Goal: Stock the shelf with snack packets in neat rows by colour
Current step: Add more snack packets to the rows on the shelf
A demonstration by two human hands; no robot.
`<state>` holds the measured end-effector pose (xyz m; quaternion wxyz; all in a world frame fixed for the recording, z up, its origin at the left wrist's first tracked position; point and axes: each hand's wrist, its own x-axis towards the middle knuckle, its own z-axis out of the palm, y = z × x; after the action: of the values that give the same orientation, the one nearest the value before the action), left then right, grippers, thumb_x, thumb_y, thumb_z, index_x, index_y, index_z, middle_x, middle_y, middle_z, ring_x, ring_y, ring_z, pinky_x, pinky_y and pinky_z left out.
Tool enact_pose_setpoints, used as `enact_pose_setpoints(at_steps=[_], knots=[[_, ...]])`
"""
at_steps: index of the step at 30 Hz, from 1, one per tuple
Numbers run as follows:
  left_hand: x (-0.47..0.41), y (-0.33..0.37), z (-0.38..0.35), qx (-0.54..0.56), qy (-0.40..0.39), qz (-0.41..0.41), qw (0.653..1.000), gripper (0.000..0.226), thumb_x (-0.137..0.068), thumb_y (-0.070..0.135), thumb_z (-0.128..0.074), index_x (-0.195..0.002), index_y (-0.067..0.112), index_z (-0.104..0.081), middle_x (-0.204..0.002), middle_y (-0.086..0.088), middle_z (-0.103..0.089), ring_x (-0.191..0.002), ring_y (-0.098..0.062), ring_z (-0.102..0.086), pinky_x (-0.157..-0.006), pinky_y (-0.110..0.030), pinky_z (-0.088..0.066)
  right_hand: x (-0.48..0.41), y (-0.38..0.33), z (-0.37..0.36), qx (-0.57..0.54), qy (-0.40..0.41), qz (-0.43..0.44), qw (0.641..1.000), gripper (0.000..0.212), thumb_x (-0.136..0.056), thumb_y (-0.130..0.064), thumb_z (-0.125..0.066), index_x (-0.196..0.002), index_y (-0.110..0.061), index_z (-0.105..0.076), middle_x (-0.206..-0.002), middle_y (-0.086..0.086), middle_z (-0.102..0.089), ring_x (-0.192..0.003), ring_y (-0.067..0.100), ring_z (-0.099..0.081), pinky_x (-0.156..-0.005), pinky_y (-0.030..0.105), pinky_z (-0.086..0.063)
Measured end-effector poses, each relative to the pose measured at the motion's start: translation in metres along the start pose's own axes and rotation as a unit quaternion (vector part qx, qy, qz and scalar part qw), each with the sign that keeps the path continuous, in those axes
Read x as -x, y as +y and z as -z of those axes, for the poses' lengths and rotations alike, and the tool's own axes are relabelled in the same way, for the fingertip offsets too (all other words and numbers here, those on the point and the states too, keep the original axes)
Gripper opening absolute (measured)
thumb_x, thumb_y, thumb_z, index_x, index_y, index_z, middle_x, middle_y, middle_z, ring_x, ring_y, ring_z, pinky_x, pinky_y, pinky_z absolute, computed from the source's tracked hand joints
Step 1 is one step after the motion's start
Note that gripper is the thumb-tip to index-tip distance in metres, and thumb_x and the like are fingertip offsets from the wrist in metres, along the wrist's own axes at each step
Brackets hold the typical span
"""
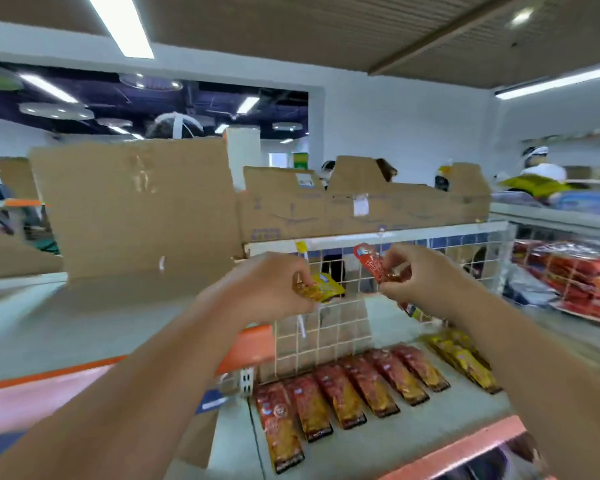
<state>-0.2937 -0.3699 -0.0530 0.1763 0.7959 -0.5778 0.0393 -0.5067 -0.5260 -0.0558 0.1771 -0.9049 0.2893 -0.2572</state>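
My left hand (269, 287) pinches a yellow snack packet (321, 287) above the shelf. My right hand (421, 278) pinches a red snack packet (369, 263) by its lower end, tilted up to the left. Both hands hover in front of a white wire grid divider (326, 336). Below them, on the grey shelf (413, 441), a row of several red packets (347, 393) lies side by side. To its right lies a short row of yellow packets (463, 362), partly hidden by my right forearm.
Open cardboard boxes (136, 209) stand on the shelf top behind the grid. A wire bin of red packets (582, 278) sits at the right. The shelf has an orange front edge (465, 448). People stand in the background.
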Motion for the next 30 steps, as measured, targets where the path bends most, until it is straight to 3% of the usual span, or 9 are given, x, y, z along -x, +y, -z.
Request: enact_pose_setpoints(at_steps=[3,6,13,18,22,25,30], knots=[[-0.024,0.041,-0.035,0.006,-0.019,-0.009,1.000,0.032,-0.080,0.053,-0.079,-0.105,0.041,-0.065,-0.103,0.014,-0.067,-0.091,-0.011,-0.065,-0.085,-0.038,-0.058,0.019,0.052,0.008,0.001,0.018,-0.026,1.000,0.018,-0.079,-0.035,-0.073,-0.087,-0.030,-0.058,-0.086,-0.006,-0.066,-0.065,0.009,-0.067,-0.063,0.035,-0.058],[-0.040,0.072,-0.072,-0.004,-0.027,-0.017,0.999,0.036,-0.082,0.055,-0.076,-0.113,0.041,-0.063,-0.107,0.015,-0.065,-0.093,-0.012,-0.063,-0.076,-0.031,-0.056,0.031,0.096,0.006,0.025,0.034,-0.057,0.998,0.021,-0.078,-0.038,-0.072,-0.091,-0.032,-0.056,-0.095,-0.013,-0.061,-0.080,0.007,-0.061,-0.072,0.038,-0.056],[-0.061,0.080,-0.178,0.061,-0.043,0.015,0.997,0.045,-0.084,0.057,-0.076,-0.122,0.041,-0.059,-0.102,0.013,-0.063,-0.082,-0.009,-0.064,-0.073,-0.034,-0.057,0.032,0.166,-0.032,0.027,0.018,-0.089,0.996,0.028,-0.081,-0.043,-0.072,-0.098,-0.034,-0.052,-0.101,-0.018,-0.054,-0.086,-0.002,-0.051,-0.064,0.021,-0.039],[-0.074,0.060,-0.242,0.066,0.042,0.026,0.997,0.054,-0.084,0.061,-0.072,-0.132,0.041,-0.058,-0.116,0.011,-0.066,-0.105,-0.016,-0.062,-0.084,-0.033,-0.053,0.015,0.200,-0.085,0.007,0.005,-0.114,0.993,0.028,-0.077,-0.042,-0.075,-0.092,-0.033,-0.052,-0.095,-0.015,-0.053,-0.087,0.002,-0.053,-0.069,0.023,-0.043],[-0.081,0.039,-0.288,0.097,0.071,0.057,0.991,0.055,-0.081,0.068,-0.068,-0.127,0.040,-0.061,-0.113,0.013,-0.065,-0.105,-0.017,-0.060,-0.083,-0.034,-0.048,0.002,0.216,-0.124,-0.002,-0.004,-0.138,0.990,0.029,-0.076,-0.039,-0.075,-0.092,-0.031,-0.053,-0.093,-0.015,-0.053,-0.087,0.005,-0.054,-0.072,0.026,-0.045],[-0.077,0.024,-0.312,0.118,0.102,0.073,0.985,0.055,-0.077,0.061,-0.071,-0.125,0.037,-0.062,-0.113,0.011,-0.064,-0.102,-0.016,-0.057,-0.083,-0.036,-0.049,-0.007,0.226,-0.154,-0.002,-0.022,-0.150,0.988,0.034,-0.075,-0.044,-0.074,-0.097,-0.030,-0.052,-0.093,-0.014,-0.049,-0.086,0.008,-0.052,-0.070,0.026,-0.042],[-0.059,0.002,-0.331,0.102,0.150,0.129,0.975,0.059,-0.077,0.059,-0.069,-0.127,0.029,-0.062,-0.119,0.008,-0.064,-0.107,-0.018,-0.057,-0.090,-0.039,-0.049,-0.026,0.225,-0.210,-0.001,-0.069,-0.153,0.986,0.052,-0.073,-0.058,-0.066,-0.114,-0.030,-0.050,-0.108,-0.009,-0.050,-0.097,0.016,-0.054,-0.082,0.034,-0.050]])
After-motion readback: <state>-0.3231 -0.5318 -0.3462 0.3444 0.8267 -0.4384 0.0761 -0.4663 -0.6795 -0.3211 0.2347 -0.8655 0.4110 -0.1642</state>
